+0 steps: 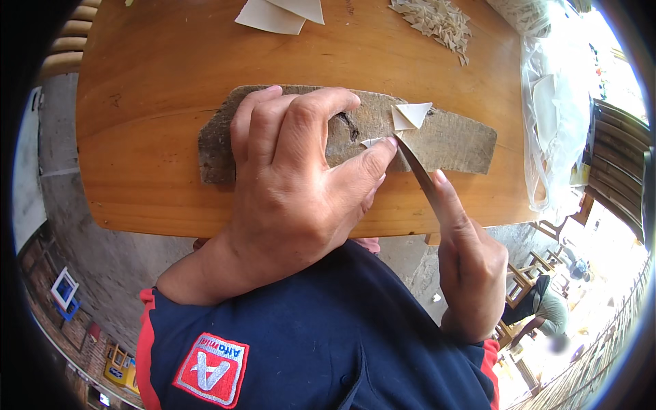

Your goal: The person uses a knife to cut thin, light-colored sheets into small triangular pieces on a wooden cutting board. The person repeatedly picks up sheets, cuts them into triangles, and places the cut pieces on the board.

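A worn wooden board (461, 141) lies near the front edge of the table. My left hand (297, 164) is spread over its left part, its thumb tip pressing beside a small white sliver (371, 142) of thin sheet material. My right hand (469, 246) is closed around a knife (417, 166), index finger along the blade; the handle is hidden in the palm. The blade's tip is just beside my left thumb. Two overlapping pale pieces (411, 116) with pointed corners rest on the board just beyond the tip.
The wooden table (154, 154) holds larger pale sheets (279, 15) at the far side and a heap of small pointed pieces (441, 25) at the far right. A clear plastic bag (548, 128) lies along the right edge. Further right, a person (548, 307) bends near wooden stools.
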### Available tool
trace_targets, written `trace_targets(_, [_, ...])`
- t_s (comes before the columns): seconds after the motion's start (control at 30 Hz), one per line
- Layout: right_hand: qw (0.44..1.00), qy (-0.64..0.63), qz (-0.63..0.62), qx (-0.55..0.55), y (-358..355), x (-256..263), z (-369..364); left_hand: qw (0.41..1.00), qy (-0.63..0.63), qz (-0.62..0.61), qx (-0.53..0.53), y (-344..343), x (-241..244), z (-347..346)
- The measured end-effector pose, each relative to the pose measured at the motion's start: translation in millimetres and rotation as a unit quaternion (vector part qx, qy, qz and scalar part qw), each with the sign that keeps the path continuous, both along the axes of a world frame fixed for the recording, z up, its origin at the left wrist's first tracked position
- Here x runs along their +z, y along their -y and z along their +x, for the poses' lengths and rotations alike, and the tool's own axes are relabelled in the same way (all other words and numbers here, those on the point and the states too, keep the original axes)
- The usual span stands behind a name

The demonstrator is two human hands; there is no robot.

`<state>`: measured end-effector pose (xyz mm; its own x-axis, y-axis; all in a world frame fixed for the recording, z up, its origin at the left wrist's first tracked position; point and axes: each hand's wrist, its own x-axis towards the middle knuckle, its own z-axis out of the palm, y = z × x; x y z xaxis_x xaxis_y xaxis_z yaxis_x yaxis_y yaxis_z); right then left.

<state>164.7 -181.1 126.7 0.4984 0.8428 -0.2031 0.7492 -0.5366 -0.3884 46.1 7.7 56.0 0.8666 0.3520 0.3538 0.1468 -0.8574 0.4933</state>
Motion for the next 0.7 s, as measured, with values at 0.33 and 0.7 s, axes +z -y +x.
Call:
trace_targets(0.33, [1.0,-0.016,-0.009,-0.007,2.4,6.3,2.3,1.0,0.021,-0.019,0.006,-2.2,0.8,-0.1])
trace_targets(0.7, [0.995,-0.092,0.0,-0.032,1.5,11.6,1.9,0.994,0.021,-0.105,0.038,-9.0,11.9,6.6])
